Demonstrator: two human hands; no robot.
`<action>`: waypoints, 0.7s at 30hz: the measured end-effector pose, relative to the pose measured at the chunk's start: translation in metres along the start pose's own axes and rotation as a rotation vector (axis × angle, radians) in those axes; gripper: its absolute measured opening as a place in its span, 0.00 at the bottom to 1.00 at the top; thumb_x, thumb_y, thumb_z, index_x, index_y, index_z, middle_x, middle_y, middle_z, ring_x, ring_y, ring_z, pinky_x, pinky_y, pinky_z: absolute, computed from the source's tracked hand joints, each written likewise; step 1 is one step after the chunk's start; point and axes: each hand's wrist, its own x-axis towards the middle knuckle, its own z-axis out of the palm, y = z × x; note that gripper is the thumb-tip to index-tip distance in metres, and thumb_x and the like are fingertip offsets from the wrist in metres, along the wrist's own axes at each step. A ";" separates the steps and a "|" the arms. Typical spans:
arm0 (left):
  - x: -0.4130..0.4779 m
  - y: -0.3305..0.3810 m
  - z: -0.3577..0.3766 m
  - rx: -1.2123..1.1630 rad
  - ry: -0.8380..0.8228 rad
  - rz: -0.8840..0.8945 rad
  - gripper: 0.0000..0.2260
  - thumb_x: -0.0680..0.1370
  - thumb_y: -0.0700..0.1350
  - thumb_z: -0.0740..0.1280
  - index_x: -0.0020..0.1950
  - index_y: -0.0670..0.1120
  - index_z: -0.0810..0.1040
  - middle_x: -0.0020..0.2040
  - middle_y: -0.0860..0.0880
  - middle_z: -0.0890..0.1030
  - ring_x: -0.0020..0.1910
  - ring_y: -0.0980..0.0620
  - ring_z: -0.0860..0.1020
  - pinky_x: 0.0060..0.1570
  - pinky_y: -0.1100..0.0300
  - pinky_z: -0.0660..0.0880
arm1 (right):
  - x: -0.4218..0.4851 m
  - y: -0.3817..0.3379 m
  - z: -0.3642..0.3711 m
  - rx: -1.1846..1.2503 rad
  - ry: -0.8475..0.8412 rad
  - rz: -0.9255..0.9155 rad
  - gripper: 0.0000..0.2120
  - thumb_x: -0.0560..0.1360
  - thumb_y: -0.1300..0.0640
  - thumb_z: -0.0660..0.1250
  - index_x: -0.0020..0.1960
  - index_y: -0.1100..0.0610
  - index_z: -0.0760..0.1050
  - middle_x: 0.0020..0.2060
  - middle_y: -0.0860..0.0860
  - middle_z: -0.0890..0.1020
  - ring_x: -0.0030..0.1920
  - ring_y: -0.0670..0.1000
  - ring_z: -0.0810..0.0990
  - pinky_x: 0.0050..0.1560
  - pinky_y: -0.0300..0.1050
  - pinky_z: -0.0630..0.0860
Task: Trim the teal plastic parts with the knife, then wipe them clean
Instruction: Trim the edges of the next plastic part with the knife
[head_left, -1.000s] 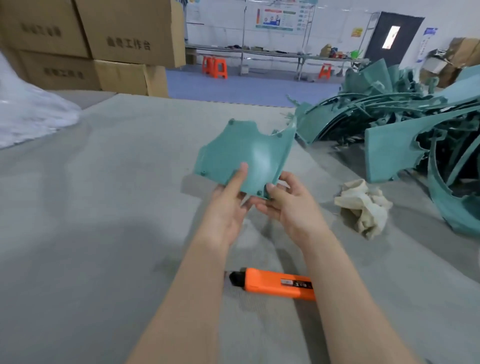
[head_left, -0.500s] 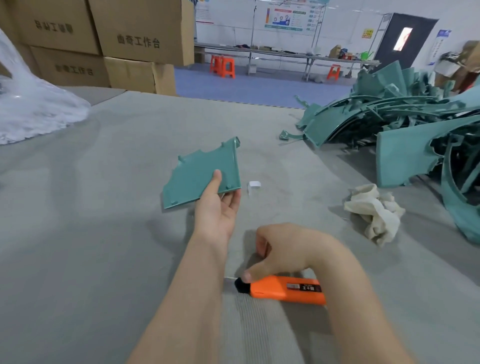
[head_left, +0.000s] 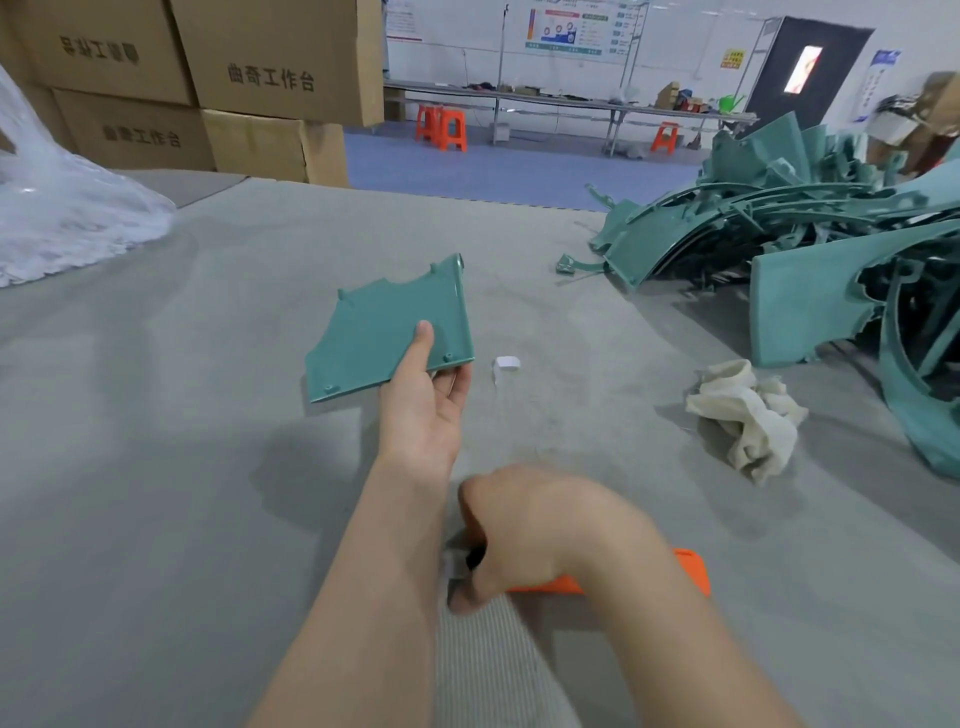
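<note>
Knife (head_left: 693, 571) mostly hidden under the blurred, gripping right hand (head_left: 545, 525).

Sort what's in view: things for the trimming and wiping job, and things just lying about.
Job: teal part in left hand; orange knife gripped by right hand; cloth; pile of teal parts.
Lying about: cardboard boxes; plastic sheeting; white scrap; orange stools.

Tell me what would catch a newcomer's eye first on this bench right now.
The flat teal panel stands out first, held mid-frame by the left hand with the thumb on top. Just below, the right hand grips the orange knife near the bottom of the view. On the right, a big pile of teal parts lies behind a crumpled cream rag.
</note>
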 end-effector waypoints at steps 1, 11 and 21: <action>0.000 0.002 0.000 -0.009 0.002 0.010 0.17 0.78 0.43 0.68 0.66 0.45 0.74 0.51 0.49 0.81 0.44 0.55 0.81 0.41 0.62 0.79 | 0.002 -0.002 0.001 -0.014 0.019 0.008 0.16 0.70 0.44 0.73 0.44 0.54 0.72 0.51 0.56 0.81 0.43 0.55 0.74 0.35 0.44 0.67; -0.004 0.006 0.004 -0.035 -0.020 -0.014 0.12 0.78 0.43 0.68 0.60 0.47 0.75 0.47 0.50 0.81 0.41 0.55 0.81 0.39 0.63 0.79 | -0.003 0.093 -0.006 0.756 0.764 0.435 0.11 0.81 0.59 0.58 0.46 0.61 0.77 0.38 0.55 0.80 0.37 0.54 0.83 0.50 0.56 0.79; -0.013 -0.003 0.004 0.048 -0.161 -0.242 0.06 0.78 0.40 0.61 0.51 0.43 0.76 0.39 0.45 0.85 0.34 0.54 0.83 0.35 0.64 0.79 | 0.027 0.111 0.011 0.627 0.769 0.632 0.14 0.77 0.58 0.65 0.62 0.56 0.74 0.49 0.55 0.80 0.47 0.56 0.76 0.45 0.46 0.70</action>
